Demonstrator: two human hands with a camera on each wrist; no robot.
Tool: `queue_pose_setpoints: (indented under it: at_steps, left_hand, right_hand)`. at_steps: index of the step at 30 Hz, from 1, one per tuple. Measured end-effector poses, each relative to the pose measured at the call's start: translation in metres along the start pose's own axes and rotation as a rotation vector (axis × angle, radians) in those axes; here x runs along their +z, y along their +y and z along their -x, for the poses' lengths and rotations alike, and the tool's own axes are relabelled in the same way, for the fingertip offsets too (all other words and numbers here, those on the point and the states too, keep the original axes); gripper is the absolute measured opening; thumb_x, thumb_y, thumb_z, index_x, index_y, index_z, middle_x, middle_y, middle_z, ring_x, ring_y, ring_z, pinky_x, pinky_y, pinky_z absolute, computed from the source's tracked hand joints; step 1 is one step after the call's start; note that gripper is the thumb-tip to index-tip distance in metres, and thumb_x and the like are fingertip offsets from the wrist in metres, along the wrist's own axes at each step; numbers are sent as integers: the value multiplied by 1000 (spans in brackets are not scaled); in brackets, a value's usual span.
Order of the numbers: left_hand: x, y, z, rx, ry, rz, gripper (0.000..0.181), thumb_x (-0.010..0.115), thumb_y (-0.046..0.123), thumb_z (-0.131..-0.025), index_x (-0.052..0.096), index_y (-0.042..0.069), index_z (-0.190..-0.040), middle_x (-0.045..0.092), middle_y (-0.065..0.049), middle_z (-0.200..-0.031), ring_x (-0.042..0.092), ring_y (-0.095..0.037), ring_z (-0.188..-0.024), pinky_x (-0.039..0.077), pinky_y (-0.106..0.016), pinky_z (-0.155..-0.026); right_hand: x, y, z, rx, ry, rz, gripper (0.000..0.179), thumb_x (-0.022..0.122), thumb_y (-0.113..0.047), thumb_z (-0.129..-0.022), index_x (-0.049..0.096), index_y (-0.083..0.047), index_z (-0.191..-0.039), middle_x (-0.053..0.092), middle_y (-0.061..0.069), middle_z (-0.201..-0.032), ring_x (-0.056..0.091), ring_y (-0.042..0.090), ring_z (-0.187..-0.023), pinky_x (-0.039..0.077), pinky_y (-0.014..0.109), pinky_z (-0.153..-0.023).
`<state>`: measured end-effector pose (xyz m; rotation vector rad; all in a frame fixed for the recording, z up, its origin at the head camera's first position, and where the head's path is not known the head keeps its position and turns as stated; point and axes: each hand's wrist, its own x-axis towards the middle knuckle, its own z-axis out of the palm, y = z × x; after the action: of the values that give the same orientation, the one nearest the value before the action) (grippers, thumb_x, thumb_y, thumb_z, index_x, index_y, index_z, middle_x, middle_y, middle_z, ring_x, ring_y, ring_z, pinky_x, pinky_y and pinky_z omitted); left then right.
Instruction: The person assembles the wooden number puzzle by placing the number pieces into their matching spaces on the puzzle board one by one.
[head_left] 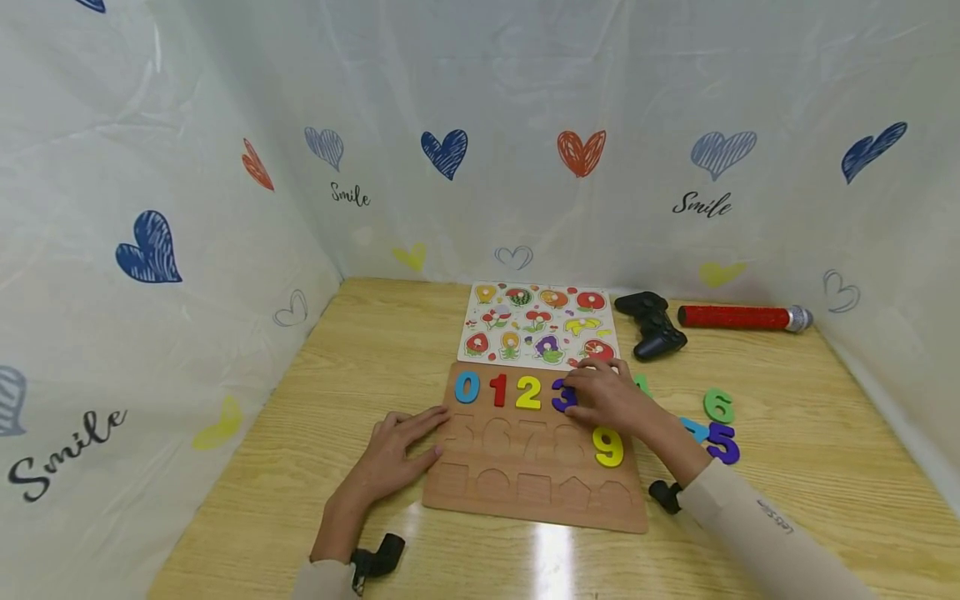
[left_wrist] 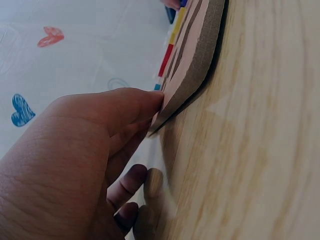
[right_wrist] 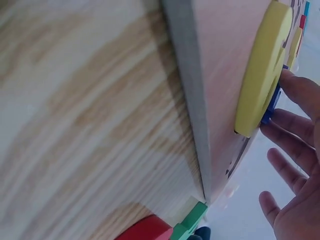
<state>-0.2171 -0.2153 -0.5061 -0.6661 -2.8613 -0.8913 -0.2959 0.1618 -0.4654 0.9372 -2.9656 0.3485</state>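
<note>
A brown wooden number puzzle board (head_left: pixel 525 458) lies on the table, with a blue 0 (head_left: pixel 467 387), red 1 (head_left: pixel 498 390) and yellow 2 (head_left: pixel 528 392) in its top row. Beside them, my right hand (head_left: pixel 611 398) pinches the dark purple number 3 (head_left: pixel 561 397) between thumb and fingertips, over the top row. A yellow 9 (right_wrist: pixel 262 70) rests on the board's right side, close under that hand. At the left edge, my left hand (head_left: pixel 397 450) touches the board with extended fingers; the left wrist view shows a fingertip (left_wrist: pixel 155 101) at the board's corner.
Right of the board lie a green 6 (head_left: pixel 718 406), purple 5 (head_left: pixel 723 443), a partly hidden blue number (head_left: pixel 694 429) and a green piece (right_wrist: pixel 192 220) beside a red one (right_wrist: pixel 145 230). Behind are a fruit puzzle (head_left: pixel 510 321), black game controller (head_left: pixel 651 325) and red microphone (head_left: pixel 735 317).
</note>
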Motion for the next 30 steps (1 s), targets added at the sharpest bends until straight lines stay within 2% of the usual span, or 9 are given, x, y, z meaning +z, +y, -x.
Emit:
queue_pose_setpoints:
  at_steps: [6,10,16,22,30]
  left_hand:
    - [1,0,-2,16,11,-8,52,68,37,-96,57,24,-145,47,9,-152,44,-15,-103,31,-39,-81]
    - [2,1,-2,23,10,-6,52,67,37,-96,57,24,-145,47,9,-152,45,-15,-104,31,-39,-81]
    - [2,-1,0,22,27,-7,51,69,36,-95,58,24,-144,49,8,-151,44,-15,-102,31,-40,-82]
    - [2,0,-1,20,23,-12,52,69,36,-95,58,25,-144,49,9,-150,45,-15,-102,31,-39,-82]
    - [2,1,0,18,34,-3,51,69,35,-95,59,23,-143,50,8,-150,45,-16,-103,32,-42,-83]
  right_hand:
    - [0,2,1,9,-6,9,46,78,-38,-87,71,-10,-122,68,7,-123,44,33,-128,24,62,-100]
    - [-5,2,4,16,-11,-26,48,79,-37,-87,70,-9,-124,68,6,-123,44,35,-129,22,63,-101]
    - [-14,3,12,-8,33,-30,44,78,-33,-89,70,-7,-124,67,8,-125,44,36,-129,21,62,-102]
    - [-19,8,26,-1,75,-24,35,78,-28,-89,72,-8,-117,68,8,-122,47,36,-127,22,63,-102]
    - [-24,18,49,14,113,-66,36,81,-27,-86,73,-8,-115,69,6,-117,48,34,-124,24,62,-99]
